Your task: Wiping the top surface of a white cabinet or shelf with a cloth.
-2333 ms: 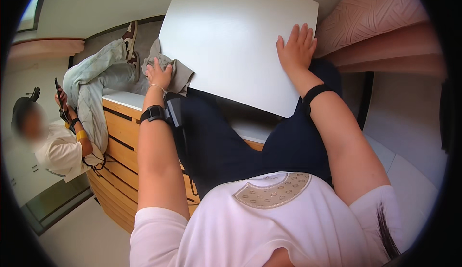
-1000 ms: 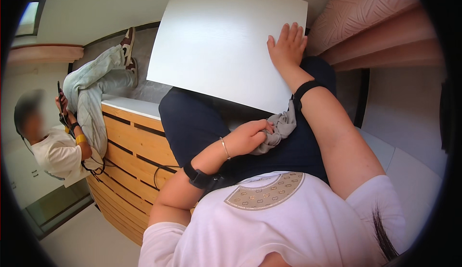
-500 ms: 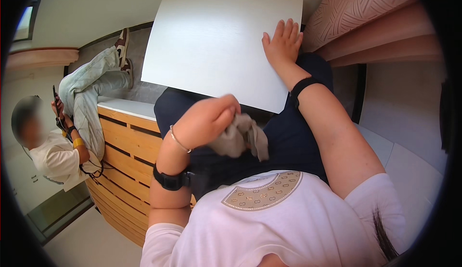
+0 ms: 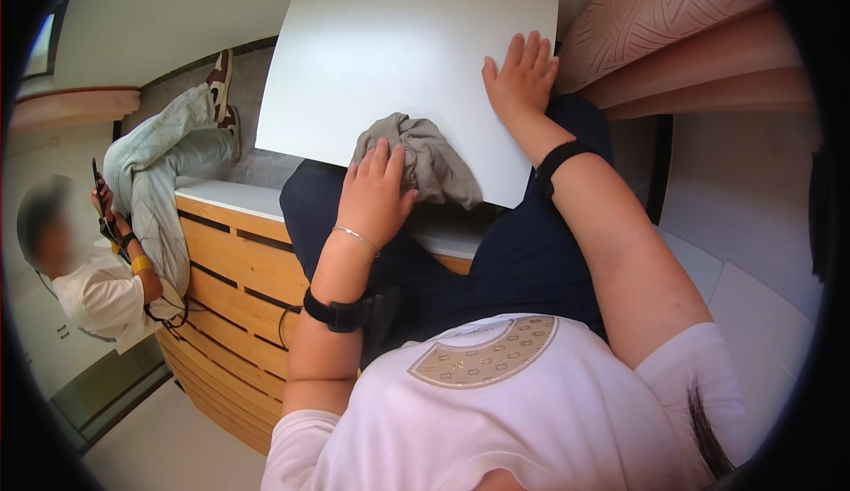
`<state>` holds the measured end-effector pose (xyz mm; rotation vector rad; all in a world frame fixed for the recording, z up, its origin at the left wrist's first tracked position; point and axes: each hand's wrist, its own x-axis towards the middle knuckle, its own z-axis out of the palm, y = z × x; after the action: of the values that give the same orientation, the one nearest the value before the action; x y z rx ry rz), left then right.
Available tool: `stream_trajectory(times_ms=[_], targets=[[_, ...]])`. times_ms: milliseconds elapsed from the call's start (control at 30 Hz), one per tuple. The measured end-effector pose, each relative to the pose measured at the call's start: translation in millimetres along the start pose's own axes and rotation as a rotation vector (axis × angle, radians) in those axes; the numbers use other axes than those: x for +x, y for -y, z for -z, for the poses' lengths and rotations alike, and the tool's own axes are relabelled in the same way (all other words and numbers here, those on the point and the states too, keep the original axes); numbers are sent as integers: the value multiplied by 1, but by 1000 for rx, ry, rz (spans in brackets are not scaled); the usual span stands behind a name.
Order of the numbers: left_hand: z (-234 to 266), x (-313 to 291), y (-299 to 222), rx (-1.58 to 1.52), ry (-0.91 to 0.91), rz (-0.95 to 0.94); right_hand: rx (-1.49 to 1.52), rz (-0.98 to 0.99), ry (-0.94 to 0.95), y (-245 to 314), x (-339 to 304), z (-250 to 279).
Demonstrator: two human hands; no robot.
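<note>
A crumpled grey-brown cloth (image 4: 434,162) lies in a loose heap at the near edge of the white tabletop (image 4: 398,44), part of it over that edge. My left hand (image 4: 375,194) rests against the left side of the cloth, its fingers stretched out and not wrapped round it. At the table's right side, my right hand (image 4: 521,82) lies flat on the white surface with spread fingers, holding nothing.
My knees are under the table's near edge. A slatted wooden bench (image 4: 235,265) runs to the left, where another person (image 4: 106,292) sits holding a phone (image 4: 97,181). Pink curtains (image 4: 673,57) hang close to the table's right side.
My left hand has moved forward from above my lap to the table's near edge and opened from its grip on the cloth. The cloth now lies there. My right hand stays put.
</note>
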<state>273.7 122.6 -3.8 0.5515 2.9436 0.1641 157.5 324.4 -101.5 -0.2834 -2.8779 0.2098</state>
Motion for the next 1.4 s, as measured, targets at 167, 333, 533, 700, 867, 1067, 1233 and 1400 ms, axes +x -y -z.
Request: stream_trajectory(times_ms=[167, 333, 533, 700, 867, 1067, 1233, 1400], targets=[[-16, 3, 0, 73, 83, 25, 11, 5, -13, 2, -2, 0], [-26, 19, 10, 84, 69, -9, 2, 1, -14, 1, -1, 2], [-31, 38, 18, 3, -11, -46, 24, 13, -18, 3, -2, 1], [-33, 37, 7, -19, 5, -53, 27, 5, -47, 2, -1, 0], [-35, 31, -37, -223, 45, -311, 27, 11, -81, 1, -2, -2], [-48, 18, -84, -321, 90, -449, 25, 21, -98, 5, -2, -1], [-46, 20, -81, -305, 155, -449, 11, 19, -99, 2, -2, -1], [-52, 20, -80, -297, 92, -427, 17, 4, -37, 3, -3, 5]])
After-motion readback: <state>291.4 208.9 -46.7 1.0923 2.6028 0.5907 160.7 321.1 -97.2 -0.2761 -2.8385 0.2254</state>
